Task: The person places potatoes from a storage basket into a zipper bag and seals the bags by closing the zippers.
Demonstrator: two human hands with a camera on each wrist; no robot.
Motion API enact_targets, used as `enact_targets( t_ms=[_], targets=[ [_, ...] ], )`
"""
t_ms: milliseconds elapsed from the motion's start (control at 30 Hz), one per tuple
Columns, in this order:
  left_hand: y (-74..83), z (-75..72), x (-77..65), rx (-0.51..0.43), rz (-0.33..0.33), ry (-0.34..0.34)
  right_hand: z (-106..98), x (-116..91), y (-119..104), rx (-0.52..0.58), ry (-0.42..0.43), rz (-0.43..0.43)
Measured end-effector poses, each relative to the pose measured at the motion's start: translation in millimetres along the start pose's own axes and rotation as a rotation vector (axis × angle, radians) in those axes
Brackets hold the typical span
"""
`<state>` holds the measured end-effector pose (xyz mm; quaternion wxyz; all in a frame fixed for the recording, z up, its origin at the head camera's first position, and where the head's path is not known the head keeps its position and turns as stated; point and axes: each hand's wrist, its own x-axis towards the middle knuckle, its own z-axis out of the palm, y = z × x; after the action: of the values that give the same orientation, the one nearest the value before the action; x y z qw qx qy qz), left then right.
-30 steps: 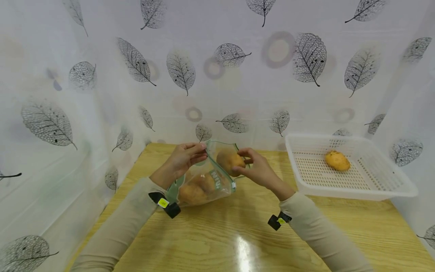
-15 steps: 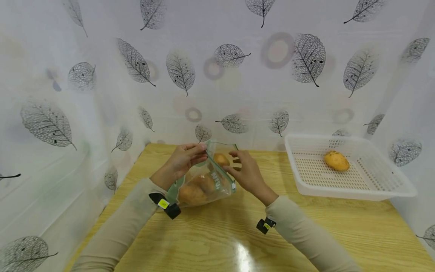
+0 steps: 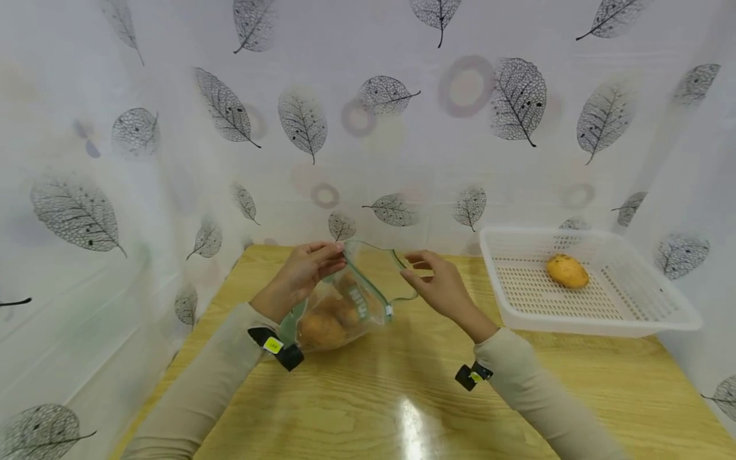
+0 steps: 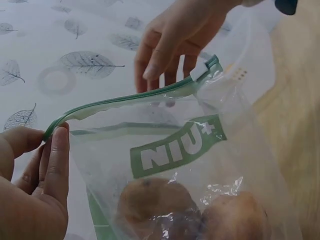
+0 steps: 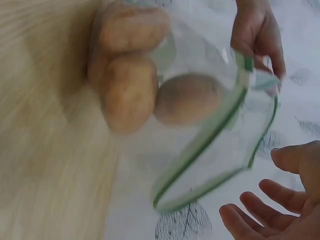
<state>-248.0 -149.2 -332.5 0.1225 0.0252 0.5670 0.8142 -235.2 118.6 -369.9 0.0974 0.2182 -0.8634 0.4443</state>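
A clear zip bag (image 4: pixel 230 160) with green zip edges and a "NIU+" label stands tilted on the table, its mouth gaping to the right. Several potatoes (image 5: pixel 130 95) lie in its lower part. My left hand (image 3: pixel 299 275) pinches the bag's rim at the upper corner between thumb and fingers. Beside the mouth, my right hand (image 3: pixel 443 287) holds nothing; its fingers are spread and loosely bent in the right wrist view. A white zip slider (image 4: pixel 199 70) sits at the near end of the zip.
To the right stands a white plastic basket (image 3: pixel 604 326) with one potato (image 3: pixel 567 271) in it. The wooden table (image 3: pixel 345 409) ends at a wall covering (image 3: pixel 402 153) printed with leaves, at the back and sides.
My right hand let the potato go into the bag, then drew back to the right out of the mouth. The potato slid down among the others. My left hand kept its pinch on the rim.
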Motion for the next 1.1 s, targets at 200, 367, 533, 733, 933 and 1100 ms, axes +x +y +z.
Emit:
enact_targets(
  t_ms=[200,367,533,733,933,1100],
  targets=[
    [7.3,-3.0,-0.5,-0.022,0.016,0.013,-39.8,5.7,15.0,-0.026,-0.003,0.083],
    [10.4,-3.3,-1.0,-0.029,0.012,0.012,-74.8,9.0,31.6,-0.071,-0.010,0.169],
    [12.2,-4.9,-1.6,-0.029,0.008,0.023,-108.2,14.2,42.3,-0.112,0.001,0.240],
    [14.3,-7.2,-0.6,-0.045,0.012,0.027,-146.2,24.6,63.7,-0.096,-0.002,0.342],
    [14.9,-6.4,0.1,-0.051,0.007,0.023,-179.4,29.7,91.7,-0.040,0.030,0.455],
    [13.7,-4.4,-0.1,-0.054,-0.005,0.022,-199.7,25.9,112.5,-0.005,0.075,0.527]
  ],
)
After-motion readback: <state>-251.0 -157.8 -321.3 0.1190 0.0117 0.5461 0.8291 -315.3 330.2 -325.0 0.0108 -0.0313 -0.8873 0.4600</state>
